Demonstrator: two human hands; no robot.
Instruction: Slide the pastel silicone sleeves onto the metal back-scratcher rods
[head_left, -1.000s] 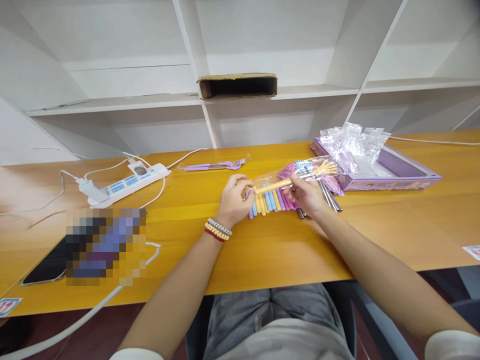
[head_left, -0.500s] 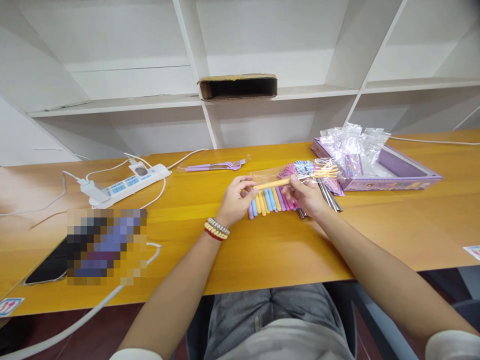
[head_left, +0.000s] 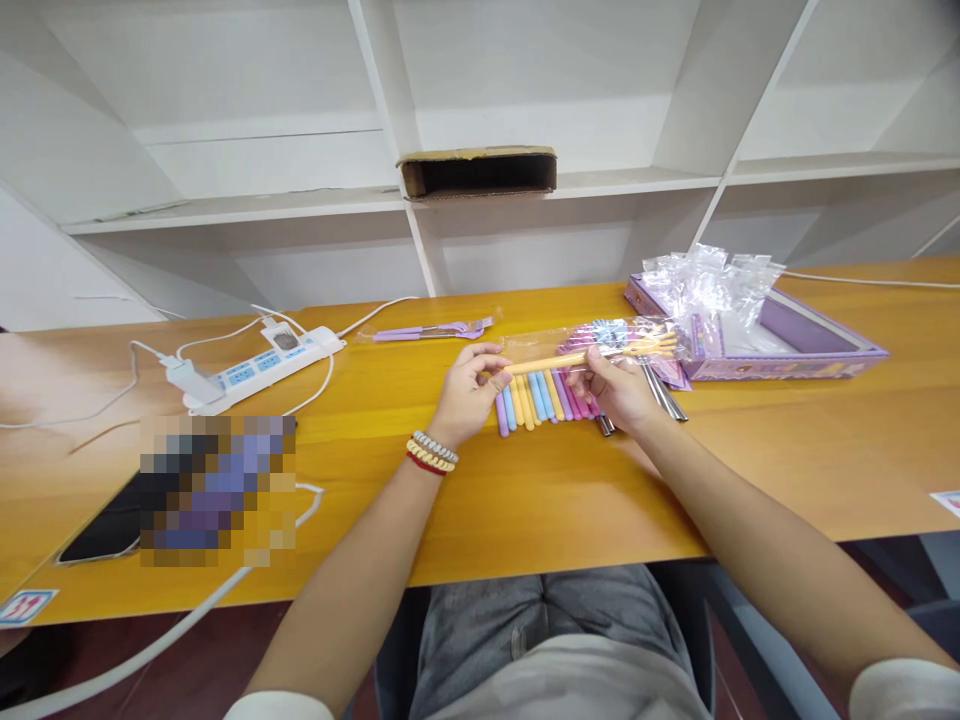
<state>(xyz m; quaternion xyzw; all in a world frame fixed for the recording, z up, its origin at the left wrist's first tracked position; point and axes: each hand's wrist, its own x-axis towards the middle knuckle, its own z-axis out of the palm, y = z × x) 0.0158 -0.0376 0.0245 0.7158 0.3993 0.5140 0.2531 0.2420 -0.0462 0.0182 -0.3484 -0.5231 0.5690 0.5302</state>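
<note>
A yellow back scratcher (head_left: 551,363) with a claw-like end lies level between my hands in a clear plastic sleeve (head_left: 525,347). My left hand (head_left: 474,392) pinches the handle end with thumb and fingers. My right hand (head_left: 613,390) grips it further along, near where the handle meets the claw part; its lower fingers are partly hidden. Beneath, a row of back scratchers (head_left: 541,398) with purple, blue, yellow and pink handles lies on the table, their pink and blue heads partly covered by the sleeve. Several metal rods (head_left: 663,390) lie by my right wrist.
A purple box (head_left: 795,368) holding clear plastic bags (head_left: 709,285) stands at the right. Behind my left hand lies a bagged purple back scratcher (head_left: 431,331). At the left are a power strip (head_left: 262,370), white cables and a dark phone-like device (head_left: 101,520). Shelving (head_left: 300,208) rises behind.
The hands stay on the yellow back scratcher, which tilts slightly more, its handle end a little lower or nearer level. The view has shifted slightly; nothing else has visibly moved.
</note>
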